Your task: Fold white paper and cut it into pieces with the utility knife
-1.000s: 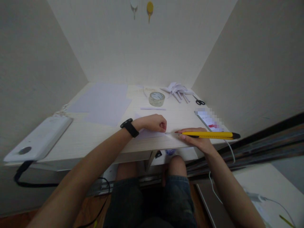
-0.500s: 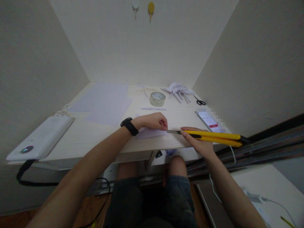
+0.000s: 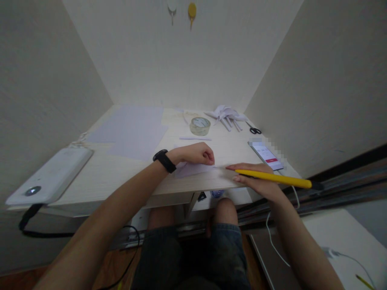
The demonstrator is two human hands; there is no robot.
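My left hand [image 3: 201, 154], wearing a black watch [image 3: 164, 160] on its wrist, is closed with its fingertips pressed on a small white sheet of paper [image 3: 193, 170] near the table's front edge. In my right hand [image 3: 256, 177] is a yellow utility knife [image 3: 278, 178], its handle pointing off to the right. The knife's front end lies among the fingers, just right of the paper and apart from it; its blade is hard to make out. Beyond my left hand lie a thin rolled paper stick [image 3: 195, 138] and a roll of clear tape [image 3: 200, 126].
Paper pinwheels [image 3: 228, 114] lie at the back right, near black-handled scissors [image 3: 254, 129] and a lit phone [image 3: 266, 155]. Large white sheets [image 3: 136, 133] cover the back left. A white device [image 3: 50, 175] with a strap sits at the left edge. Walls rise around the table [image 3: 99, 177].
My right hand has drawn the utility knife a little to the right, off the paper's edge, and turned it. The left hand stays almost where it was on the paper.
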